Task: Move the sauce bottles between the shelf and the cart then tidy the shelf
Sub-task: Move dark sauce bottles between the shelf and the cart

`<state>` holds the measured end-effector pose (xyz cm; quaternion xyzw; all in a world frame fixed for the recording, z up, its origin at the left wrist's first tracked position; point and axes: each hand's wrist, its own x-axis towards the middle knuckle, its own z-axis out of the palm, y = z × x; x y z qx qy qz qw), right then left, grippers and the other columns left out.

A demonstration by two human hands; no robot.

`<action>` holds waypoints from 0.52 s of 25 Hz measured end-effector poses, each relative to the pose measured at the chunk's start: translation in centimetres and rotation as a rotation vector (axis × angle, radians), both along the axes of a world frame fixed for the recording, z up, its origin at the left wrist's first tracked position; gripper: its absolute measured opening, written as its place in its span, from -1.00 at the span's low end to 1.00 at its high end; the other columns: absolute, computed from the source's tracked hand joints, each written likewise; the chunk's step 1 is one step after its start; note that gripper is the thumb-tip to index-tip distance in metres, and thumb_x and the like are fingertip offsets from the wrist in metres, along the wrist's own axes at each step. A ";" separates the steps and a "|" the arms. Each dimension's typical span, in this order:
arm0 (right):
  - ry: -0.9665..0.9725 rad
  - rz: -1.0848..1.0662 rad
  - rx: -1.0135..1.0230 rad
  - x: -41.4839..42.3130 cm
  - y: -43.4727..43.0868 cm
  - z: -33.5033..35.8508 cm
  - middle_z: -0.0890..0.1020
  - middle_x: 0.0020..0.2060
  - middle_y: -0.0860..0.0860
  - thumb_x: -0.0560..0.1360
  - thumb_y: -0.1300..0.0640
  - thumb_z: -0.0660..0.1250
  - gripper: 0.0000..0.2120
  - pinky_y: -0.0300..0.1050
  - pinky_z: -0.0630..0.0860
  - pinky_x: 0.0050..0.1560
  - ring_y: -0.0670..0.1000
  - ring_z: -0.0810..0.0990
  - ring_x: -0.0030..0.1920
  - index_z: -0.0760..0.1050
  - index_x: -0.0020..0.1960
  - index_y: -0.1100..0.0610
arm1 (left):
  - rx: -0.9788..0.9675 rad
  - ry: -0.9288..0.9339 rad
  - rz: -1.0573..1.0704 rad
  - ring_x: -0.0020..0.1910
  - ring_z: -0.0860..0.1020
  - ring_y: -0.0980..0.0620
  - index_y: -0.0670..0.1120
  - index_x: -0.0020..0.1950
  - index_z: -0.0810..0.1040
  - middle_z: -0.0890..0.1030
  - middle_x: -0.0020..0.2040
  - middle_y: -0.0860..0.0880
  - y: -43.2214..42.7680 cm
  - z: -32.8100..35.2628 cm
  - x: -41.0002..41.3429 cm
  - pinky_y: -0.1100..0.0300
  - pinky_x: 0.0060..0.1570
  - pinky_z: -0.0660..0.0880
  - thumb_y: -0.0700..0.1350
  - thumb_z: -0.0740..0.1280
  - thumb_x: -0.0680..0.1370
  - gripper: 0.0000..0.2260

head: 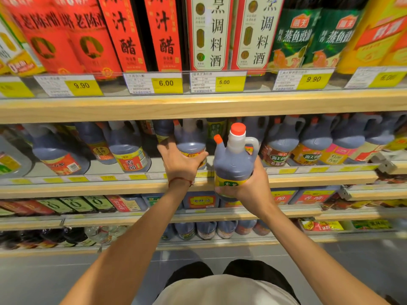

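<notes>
The right hand (250, 191) gripped the base of an upright dark sauce bottle (233, 161), red-capped, yellow-labelled, just in front of the shelf (105, 188). At its nine o'clock, the left hand (180, 161) clasped a shelved bottle (191, 140).

We find the top-shelf bottles (211, 29) cut off above, small print on the price tag (218, 81) unreadable, and the shelved jug (190, 139) label hidden behind the left hand (179, 161).

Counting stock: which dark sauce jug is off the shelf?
The red-capped jug gripped by the right hand; the left hand holds a shelved jug, others stand untouched.
</notes>
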<state>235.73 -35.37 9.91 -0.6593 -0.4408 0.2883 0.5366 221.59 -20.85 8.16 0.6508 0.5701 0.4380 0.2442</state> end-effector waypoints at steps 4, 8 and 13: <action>-0.029 0.050 -0.057 0.4 -0.9 1.0 0.66 0.18 -0.12 0.15 0.09 0.77 -0.11 0.03 0.66 0.15 -0.05 0.65 0.21 0.41 0.37 0.05 | 0.116 -0.042 0.024 -0.01 0.44 -0.02 -0.32 0.13 0.45 0.47 0.04 -0.19 -1.8 0.0 -1.6 0.23 -0.01 0.47 -0.02 0.56 0.26 -0.40; 0.017 0.118 -0.059 0.2 -1.9 2.3 0.68 0.11 -0.02 0.21 0.25 0.73 -0.22 0.01 0.67 0.07 0.03 0.68 0.16 0.45 0.33 0.12 | -0.241 -0.323 -0.305 0.10 0.59 -0.08 -0.25 0.18 0.55 0.60 0.13 -0.12 -5.4 2.4 -3.2 -0.14 0.15 0.55 -0.33 0.41 0.39 -0.64; 0.194 0.288 -0.176 -0.4 -2.9 3.2 0.68 0.17 0.10 0.29 0.37 0.65 -0.24 0.03 0.67 0.15 0.06 0.69 0.18 0.39 0.39 0.16 | -0.753 -0.371 -0.772 0.15 0.64 0.02 -0.07 0.28 0.54 0.67 0.16 0.00 -9.8 5.7 -3.8 0.14 0.08 0.60 -0.27 0.45 0.50 -0.63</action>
